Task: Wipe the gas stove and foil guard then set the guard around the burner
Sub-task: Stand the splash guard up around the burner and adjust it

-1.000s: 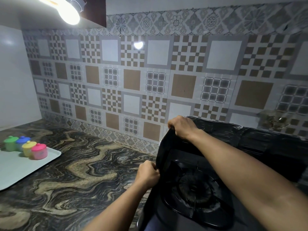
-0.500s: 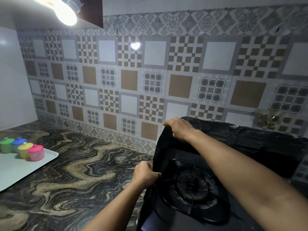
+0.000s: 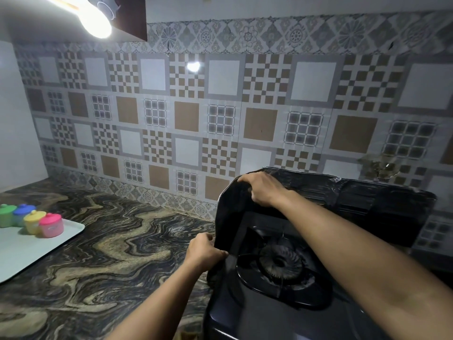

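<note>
Foil guard [image 3: 382, 200], black and crinkled, gripped by both hands' curled fingers [image 3: 245, 179].

bare counter [image 3: 117, 253] left of stove [image 3: 257, 312], foil guard [image 3: 382, 200] walling its back and left

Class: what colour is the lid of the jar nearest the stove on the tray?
Pink, seen in the head view.

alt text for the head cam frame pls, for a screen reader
Both hands hold a black foil guard standing around the left and back of a gas stove's burner: the right hand grips its top corner, the left hand pinches its front left edge. To the left, four coloured jars sit on a pale tray on the marbled counter.
</note>
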`<action>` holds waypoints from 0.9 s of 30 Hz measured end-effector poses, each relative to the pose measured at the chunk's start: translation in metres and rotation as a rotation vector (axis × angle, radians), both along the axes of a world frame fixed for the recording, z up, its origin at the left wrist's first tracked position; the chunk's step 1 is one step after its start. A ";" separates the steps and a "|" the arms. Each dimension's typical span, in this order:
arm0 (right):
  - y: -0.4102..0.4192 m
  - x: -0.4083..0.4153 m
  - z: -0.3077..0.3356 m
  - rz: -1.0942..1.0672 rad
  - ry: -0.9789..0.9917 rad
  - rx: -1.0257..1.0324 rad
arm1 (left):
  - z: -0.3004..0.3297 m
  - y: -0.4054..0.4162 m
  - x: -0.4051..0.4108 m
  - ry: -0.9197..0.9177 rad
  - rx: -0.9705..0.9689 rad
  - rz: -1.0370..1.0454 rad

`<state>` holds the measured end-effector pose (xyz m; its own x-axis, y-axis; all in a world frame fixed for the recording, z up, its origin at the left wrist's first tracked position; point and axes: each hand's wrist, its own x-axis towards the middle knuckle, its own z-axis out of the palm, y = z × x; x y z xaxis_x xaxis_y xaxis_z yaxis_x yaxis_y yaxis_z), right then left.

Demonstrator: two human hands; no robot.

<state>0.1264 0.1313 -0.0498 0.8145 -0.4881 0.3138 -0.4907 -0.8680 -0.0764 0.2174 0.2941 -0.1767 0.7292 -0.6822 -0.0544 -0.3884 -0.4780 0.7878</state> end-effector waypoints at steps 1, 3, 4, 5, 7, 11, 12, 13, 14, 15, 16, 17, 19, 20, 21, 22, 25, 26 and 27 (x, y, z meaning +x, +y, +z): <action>0.003 -0.003 -0.001 -0.003 -0.002 0.003 | 0.000 0.004 0.000 -0.003 0.004 0.000; 0.011 -0.010 -0.002 -0.012 0.001 0.015 | 0.000 0.014 0.000 -0.009 0.026 0.009; 0.015 -0.013 -0.003 -0.019 0.003 0.025 | -0.001 0.019 0.000 -0.009 0.046 0.015; 0.018 -0.016 -0.004 -0.021 0.003 0.033 | -0.002 0.023 0.001 -0.003 0.060 0.016; 0.032 -0.022 -0.008 -0.020 0.004 0.053 | -0.009 0.037 0.003 0.012 0.121 0.008; 0.064 -0.032 -0.026 -0.020 0.038 0.105 | -0.047 0.071 0.007 0.046 0.315 -0.028; 0.073 -0.036 -0.032 -0.014 0.042 0.119 | -0.054 0.082 0.004 0.065 0.353 -0.047; 0.080 -0.039 -0.038 -0.009 0.046 0.135 | -0.060 0.090 0.002 0.079 0.405 -0.066; 0.088 -0.041 -0.043 -0.004 0.052 0.152 | -0.067 0.097 -0.001 0.101 0.461 -0.086; 0.098 -0.044 -0.051 0.001 0.059 0.174 | -0.074 0.105 -0.004 0.140 0.501 -0.105; 0.106 -0.046 -0.057 0.004 0.061 0.190 | -0.080 0.111 -0.006 0.172 0.516 -0.110; 0.113 -0.049 -0.063 0.006 0.062 0.201 | -0.086 0.116 -0.009 0.178 0.517 -0.102; 0.130 -0.054 -0.077 0.017 0.071 0.217 | -0.099 0.128 -0.017 0.121 0.495 -0.061; 0.138 -0.057 -0.083 0.020 0.081 0.214 | -0.101 0.132 -0.021 0.101 0.457 -0.028; 0.144 -0.060 -0.088 0.020 0.092 0.216 | -0.102 0.136 -0.024 0.103 0.425 0.002; 0.149 -0.063 -0.092 0.016 0.102 0.223 | -0.105 0.139 -0.025 0.113 0.406 0.017; 0.160 -0.071 -0.099 -0.013 0.126 0.232 | -0.100 0.145 -0.025 0.219 0.353 -0.007; 0.163 -0.073 -0.100 -0.020 0.127 0.232 | -0.101 0.145 -0.021 0.260 0.322 0.001; 0.165 -0.074 -0.100 -0.025 0.125 0.237 | -0.101 0.145 -0.017 0.309 0.279 0.010</action>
